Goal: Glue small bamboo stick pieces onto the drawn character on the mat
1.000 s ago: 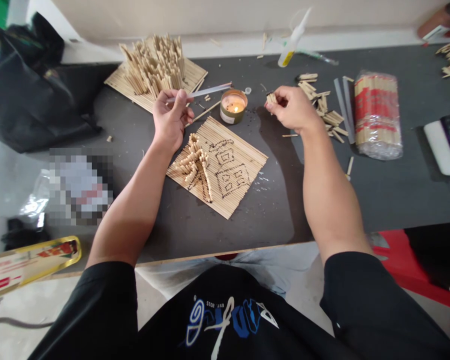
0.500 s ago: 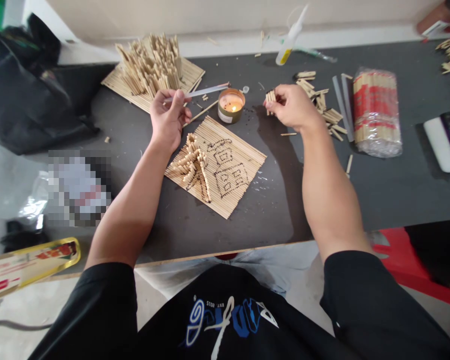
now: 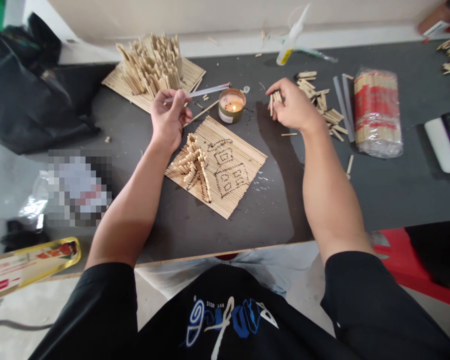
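My left hand (image 3: 169, 117) is closed on a translucent glue stick (image 3: 209, 90), pinched between thumb and fingers. The stick's darkened far tip is over the rim of a lit candle in a tin (image 3: 227, 118). A small bunch of short wooden sticks (image 3: 275, 98) is in my right hand (image 3: 295, 106), to the right of the candle; my index finger is lifted off them. Below and between my hands lies a flat panel of joined sticks (image 3: 232, 202) with characters outlined in black. Upright short sticks (image 3: 195, 165) cover the left character.
Behind my left hand stands another panel (image 3: 192, 70) crowded with upright sticks. A glue bottle (image 3: 288, 47), loose stick pieces (image 3: 332, 116), two more glue sticks (image 3: 344, 107) and a wrapped stick bundle (image 3: 377, 112) lie to the right. A black bag (image 3: 33, 100) is at the left.
My right hand has shifted slightly to the right with the short sticks, and its index finger has straightened away from them. The left hand and glue stick stay in place over the candle.
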